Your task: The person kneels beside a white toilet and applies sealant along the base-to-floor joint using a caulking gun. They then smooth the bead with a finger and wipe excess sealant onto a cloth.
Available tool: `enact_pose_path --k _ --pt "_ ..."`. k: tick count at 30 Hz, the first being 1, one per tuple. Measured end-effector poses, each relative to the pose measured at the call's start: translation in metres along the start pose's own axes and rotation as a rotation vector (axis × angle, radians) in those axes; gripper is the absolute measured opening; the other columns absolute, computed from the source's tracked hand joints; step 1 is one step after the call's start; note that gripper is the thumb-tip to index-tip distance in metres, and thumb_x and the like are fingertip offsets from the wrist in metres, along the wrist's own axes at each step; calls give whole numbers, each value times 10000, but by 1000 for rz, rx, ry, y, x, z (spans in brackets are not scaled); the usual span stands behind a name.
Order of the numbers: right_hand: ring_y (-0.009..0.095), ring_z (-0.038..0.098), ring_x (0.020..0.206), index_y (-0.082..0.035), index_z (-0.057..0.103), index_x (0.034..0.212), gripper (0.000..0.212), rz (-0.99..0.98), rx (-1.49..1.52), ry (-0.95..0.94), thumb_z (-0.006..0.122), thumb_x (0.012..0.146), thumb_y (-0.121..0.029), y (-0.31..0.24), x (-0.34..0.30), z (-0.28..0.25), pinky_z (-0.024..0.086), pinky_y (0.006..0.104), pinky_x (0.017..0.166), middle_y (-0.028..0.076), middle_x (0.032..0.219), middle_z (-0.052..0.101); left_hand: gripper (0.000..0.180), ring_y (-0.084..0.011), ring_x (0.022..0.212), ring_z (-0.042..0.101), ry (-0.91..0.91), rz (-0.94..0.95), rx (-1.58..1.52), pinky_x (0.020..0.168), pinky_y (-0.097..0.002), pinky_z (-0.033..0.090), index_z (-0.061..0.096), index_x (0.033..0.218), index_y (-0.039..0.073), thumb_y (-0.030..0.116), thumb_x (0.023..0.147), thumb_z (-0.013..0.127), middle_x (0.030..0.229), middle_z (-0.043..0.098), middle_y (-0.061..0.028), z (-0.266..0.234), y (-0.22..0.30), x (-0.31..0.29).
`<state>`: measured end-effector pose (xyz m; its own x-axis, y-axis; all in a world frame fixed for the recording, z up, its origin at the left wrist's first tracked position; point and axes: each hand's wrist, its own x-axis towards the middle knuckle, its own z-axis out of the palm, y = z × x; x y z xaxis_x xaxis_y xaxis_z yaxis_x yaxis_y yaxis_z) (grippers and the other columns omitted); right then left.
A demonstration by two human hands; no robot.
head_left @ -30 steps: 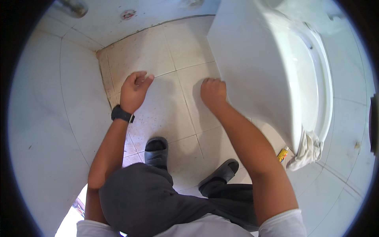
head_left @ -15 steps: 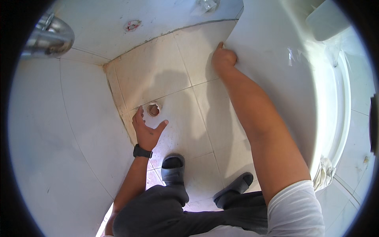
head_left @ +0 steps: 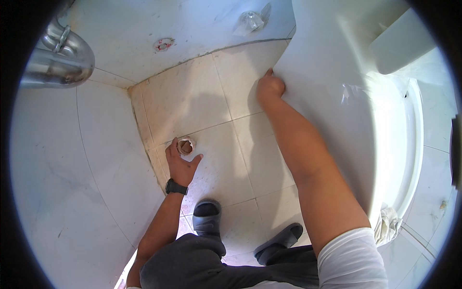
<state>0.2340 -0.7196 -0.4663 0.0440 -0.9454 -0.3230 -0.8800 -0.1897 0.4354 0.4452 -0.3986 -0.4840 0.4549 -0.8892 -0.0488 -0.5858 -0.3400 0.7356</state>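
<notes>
My left hand (head_left: 180, 166), with a black watch on its wrist, reaches down to a round drain pipe (head_left: 186, 146) in the tiled floor. Its thumb and fingers are spread at the near left side of the pipe's ragged rim; whether they touch it I cannot tell. Broken brown material shows inside the pipe. Farther off, my right hand (head_left: 270, 90) is curled at the lower left edge of a large glossy white toilet (head_left: 332, 96), with one finger pointing forward. The fingertips under that edge are hidden.
A bent metal pipe (head_left: 60, 60) sticks out at the upper left. On the far wall are a red-marked fitting (head_left: 163, 45) and clear plastic wrapping (head_left: 251, 22). A pale cloth (head_left: 387, 225) lies beside the toilet. My dark sandals (head_left: 207, 217) stand on beige tiles.
The whole view has shifted a little, so the floor and wall sit lower. My left hand has come closer to the drain pipe; my right hand stays at the toilet's edge.
</notes>
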Motion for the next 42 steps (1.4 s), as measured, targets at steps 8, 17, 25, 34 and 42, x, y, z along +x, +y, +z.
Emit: enact_pose_path --k 8,17,25,34,42 --pt "186 725 754 36 169 1606 1002 59 43 -85 738 815 -194 5 -21 -11 519 351 477 57 1071 765 980 -372 1162 579 54 -88 -6 1010 -424 501 430 1439 -71 261 670 938 1283 513 -254 4 -5 9" --pt "265 727 1000 21 264 1586 828 40 111 -240 659 876 -137 13 -45 -14 583 386 623 85 1625 326 909 -382 1148 580 79 -20 41 1010 -427 497 473 1396 -74 217 662 925 1262 531 -253 7 -13 7" --pt "257 739 998 -77 496 1505 704 2 42 -246 691 828 -89 10 -71 -2 573 366 577 93 1703 169 804 -362 1123 577 102 61 47 993 -430 492 529 1334 -33 178 661 915 1230 566 -223 11 -20 6" --pt "201 746 974 -110 790 1040 248 -126 169 -268 742 797 -127 8 -147 -23 571 364 569 72 1147 743 673 -392 1130 573 109 86 -70 996 -455 478 576 1291 7 141 706 882 1204 599 -217 9 -20 4" --pt "263 715 889 -73 645 1322 510 -434 863 -100 688 814 -99 32 -271 -34 559 333 770 117 1013 724 673 -275 1095 676 8 307 -184 955 -388 526 594 1323 32 176 733 884 1190 687 -146 6 31 5"
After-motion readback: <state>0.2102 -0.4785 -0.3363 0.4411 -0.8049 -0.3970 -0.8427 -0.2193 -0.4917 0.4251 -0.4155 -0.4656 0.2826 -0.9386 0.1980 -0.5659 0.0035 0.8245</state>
